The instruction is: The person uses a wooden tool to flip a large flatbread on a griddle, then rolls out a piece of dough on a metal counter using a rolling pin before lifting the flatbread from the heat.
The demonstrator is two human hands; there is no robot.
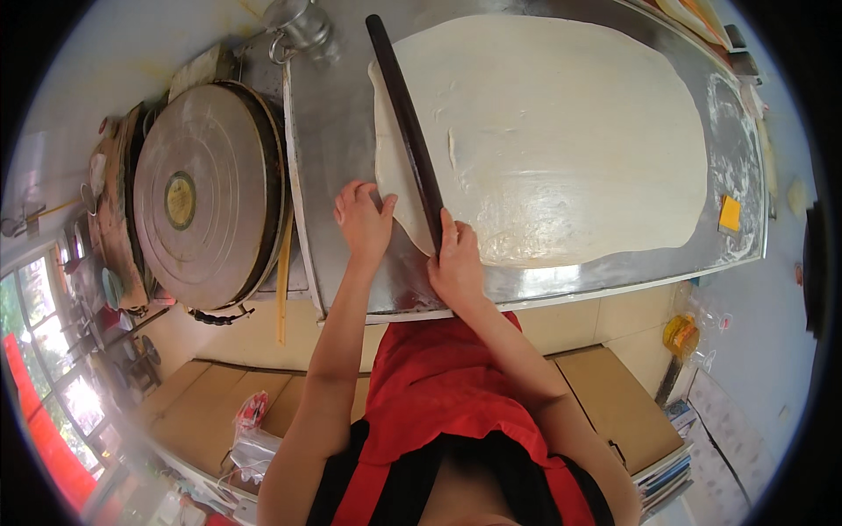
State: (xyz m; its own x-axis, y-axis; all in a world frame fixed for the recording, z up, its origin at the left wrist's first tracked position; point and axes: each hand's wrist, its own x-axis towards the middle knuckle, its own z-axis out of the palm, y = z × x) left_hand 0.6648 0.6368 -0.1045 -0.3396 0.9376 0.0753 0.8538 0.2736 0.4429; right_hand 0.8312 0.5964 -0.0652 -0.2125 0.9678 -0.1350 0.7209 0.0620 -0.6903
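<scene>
A large sheet of rolled-out dough [566, 131] covers much of the metal worktop [335, 144]. Across its left part lies a long dark rolling pin [409, 131], slanting from the far left towards me. My right hand [458, 266] grips the near end of the pin. By the dough's left edge is my left hand [365, 220], thumb and fingers apart, with nothing seen in it; whether the thumb touches the dough I cannot tell. Small wrinkles and a raised fold show in the dough just right of the pin.
Left of the worktop stands a round griddle with a metal lid [204, 197] and a black handle [220, 317]. A metal canister [299, 29] sits at the far left corner. A yellow-handled dough scraper [729, 214] lies at the right, near scattered flour.
</scene>
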